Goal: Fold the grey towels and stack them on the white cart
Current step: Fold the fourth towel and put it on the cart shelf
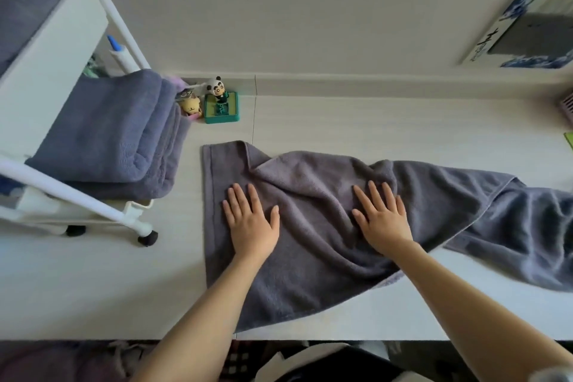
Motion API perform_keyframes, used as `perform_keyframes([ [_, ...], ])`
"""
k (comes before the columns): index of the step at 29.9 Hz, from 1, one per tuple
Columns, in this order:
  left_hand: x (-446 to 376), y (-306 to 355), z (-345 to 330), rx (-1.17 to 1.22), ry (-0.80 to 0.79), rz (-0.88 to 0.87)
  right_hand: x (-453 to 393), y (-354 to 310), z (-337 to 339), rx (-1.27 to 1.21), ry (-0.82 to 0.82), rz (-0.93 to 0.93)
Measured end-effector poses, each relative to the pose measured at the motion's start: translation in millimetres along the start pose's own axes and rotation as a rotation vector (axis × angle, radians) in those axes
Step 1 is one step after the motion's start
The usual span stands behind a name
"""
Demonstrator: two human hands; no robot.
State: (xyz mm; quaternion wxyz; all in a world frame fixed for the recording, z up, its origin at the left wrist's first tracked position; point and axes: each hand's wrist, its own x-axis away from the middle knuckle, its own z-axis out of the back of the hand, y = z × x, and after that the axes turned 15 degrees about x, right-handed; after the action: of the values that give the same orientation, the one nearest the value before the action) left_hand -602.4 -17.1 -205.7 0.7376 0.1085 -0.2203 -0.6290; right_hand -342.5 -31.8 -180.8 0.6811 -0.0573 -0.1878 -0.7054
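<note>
A grey towel lies partly folded and wrinkled across the white table, its right end bunched toward the table's right side. My left hand presses flat on its left part with straight fingers. My right hand lies flat on the towel's middle, fingers spread. The white cart stands at the left, and a stack of folded grey towels rests on its lower shelf. Another grey towel sits on the cart's upper shelf.
A panda figure on a green base and a small yellow toy stand by the wall beside the cart. A book and a dark tablet lie at the far right. The table's front edge runs below my forearms.
</note>
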Motion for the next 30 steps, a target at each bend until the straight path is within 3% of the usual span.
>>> perform_keyframes([
  [4, -7.5, -12.1, 2.5, -0.061, 0.027, -0.091, 7.8, 2.6, -1.2, 0.013, -0.132, -0.290],
  [7, -17.0, -19.2, 4.4, -0.083, -0.008, -0.192, 20.2, -3.6, 8.1, 0.159, -0.179, -0.345],
  [12, -33.6, -17.2, 13.0, -0.103, -0.049, -0.191, 19.0, -2.8, 29.3, 0.143, 0.105, -0.213],
  [16, -7.0, -2.6, -1.8, -0.045, 0.004, -0.149, 19.0, -8.1, 1.3, 0.035, 0.041, 0.002],
  [25, 6.3, -11.0, -4.2, -0.078, 0.036, -0.113, 2.3, -10.6, -5.6, 0.013, -0.011, -0.038],
  [30, 22.0, -3.9, -7.3, -0.035, 0.061, -0.115, 21.1, -17.8, -3.4, -0.021, 0.205, 0.076],
])
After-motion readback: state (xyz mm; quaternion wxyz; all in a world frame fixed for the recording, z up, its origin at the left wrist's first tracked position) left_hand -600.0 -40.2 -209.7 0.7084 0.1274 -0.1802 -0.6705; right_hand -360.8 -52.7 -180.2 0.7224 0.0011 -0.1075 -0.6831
